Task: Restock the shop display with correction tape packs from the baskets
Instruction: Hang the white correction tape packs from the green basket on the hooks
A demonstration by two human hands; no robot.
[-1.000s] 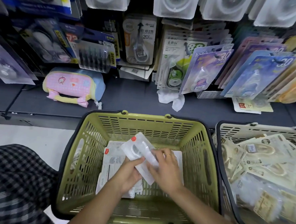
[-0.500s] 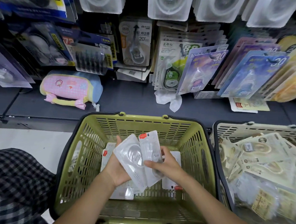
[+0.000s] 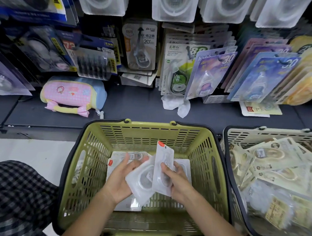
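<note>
Over the green basket (image 3: 97, 161), each hand's grip clamps a clear pack: left hand (image 3: 119, 179), right hand (image 3: 178, 181)

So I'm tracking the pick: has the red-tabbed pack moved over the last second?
Yes. The red-tabbed pack tilted upright, its tab rising toward the green basket's far wall.

Dark shelf (image 3: 137, 105) — pink pouch (image 3: 70, 94), tissue (image 3: 176, 105)

Green basket (image 3: 147, 133) centre frame, packs (image 3: 129, 155) inside. Second basket (image 3: 242, 131) touching at right, full of packs. Shelf (image 3: 139, 106) above both; pouch (image 3: 72, 94) upper left on it.
</note>
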